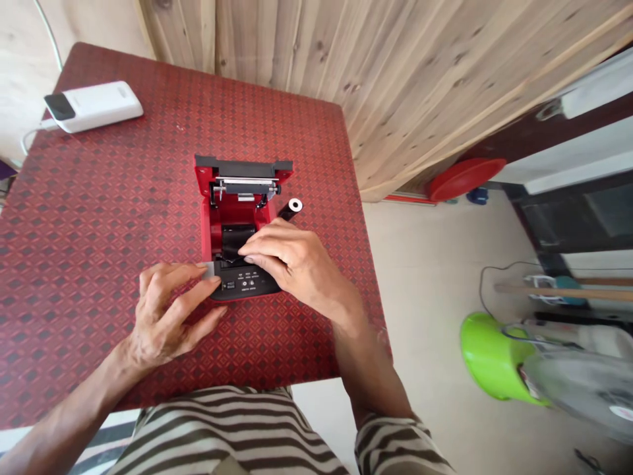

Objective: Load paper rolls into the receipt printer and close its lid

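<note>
A small red-and-black printer [206,227] stands on the table with its lid [247,168] raised. In its compartment lies a black roll [238,241] with a shiny surface. My right hand [297,257] reaches over the printer's right side, thumb and fingers pinched at the black roll's near edge. My left hand [168,310] holds the front left corner of the printer, fingertips on the black button panel [247,280] and thumb by the front edge. Beyond my right hand, a second black roll [291,208] with a white core end lies partly hidden.
The red patterned table [123,218] bears a white power bank [101,105] with a cable at the far left. A wooden plank wall [306,46] borders its far side. On the floor at right are a green bucket [487,356] and a red basin [467,178].
</note>
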`<state>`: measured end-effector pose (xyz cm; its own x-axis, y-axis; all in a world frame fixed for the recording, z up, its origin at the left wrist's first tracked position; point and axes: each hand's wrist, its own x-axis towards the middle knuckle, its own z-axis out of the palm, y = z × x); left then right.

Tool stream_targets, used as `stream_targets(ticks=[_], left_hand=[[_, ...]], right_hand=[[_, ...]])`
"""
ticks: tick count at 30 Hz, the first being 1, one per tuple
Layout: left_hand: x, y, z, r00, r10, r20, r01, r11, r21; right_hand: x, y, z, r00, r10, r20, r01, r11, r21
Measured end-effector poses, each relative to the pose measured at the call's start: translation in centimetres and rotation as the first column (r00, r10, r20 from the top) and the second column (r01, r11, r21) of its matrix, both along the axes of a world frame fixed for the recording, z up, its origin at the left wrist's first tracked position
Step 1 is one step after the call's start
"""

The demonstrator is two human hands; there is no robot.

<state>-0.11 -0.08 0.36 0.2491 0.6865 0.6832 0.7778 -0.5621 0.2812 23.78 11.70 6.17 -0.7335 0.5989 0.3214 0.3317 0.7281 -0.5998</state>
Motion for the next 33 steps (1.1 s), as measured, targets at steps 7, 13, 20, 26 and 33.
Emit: stream_targets(ticks=[7, 13, 20, 26, 33], left_hand=[[-1.3, 5.1, 5.6, 0.995, 0.031, -0.093, -0.028, 0.999, 0.034], [-1.0, 11.7, 7.1, 0.998, -0.015, -0.067, 0.000, 0.977, -0.215], [0.0, 6.2, 4.6, 0.982, -0.114, -0.149, 0.104, 0.992, -0.071], [0.8, 3.5, 2.6, 0.950, -0.078, -0.303, 0.089, 0.996, 0.021], [1.3, 4.2, 3.2, 0.945, -0.099, -0.313, 0.110, 0.994, 0.018]], right_hand=[[-0.1, -2.3, -1.4, 0.971, -0.207, -0.119, 0.230, 0.945, 0.232], [0.1, -3.9, -2.2, 0.964, -0.256, -0.067, 0.260, 0.872, 0.415], [0.2, -5.5, -2.1, 0.954, -0.281, -0.102, 0.295, 0.830, 0.473], [-0.1, -5.8, -2.6, 0.952, -0.288, -0.101, 0.302, 0.843, 0.445], [-0.1, -5.8, -2.4, 0.941, -0.288, -0.175, 0.334, 0.865, 0.374]])
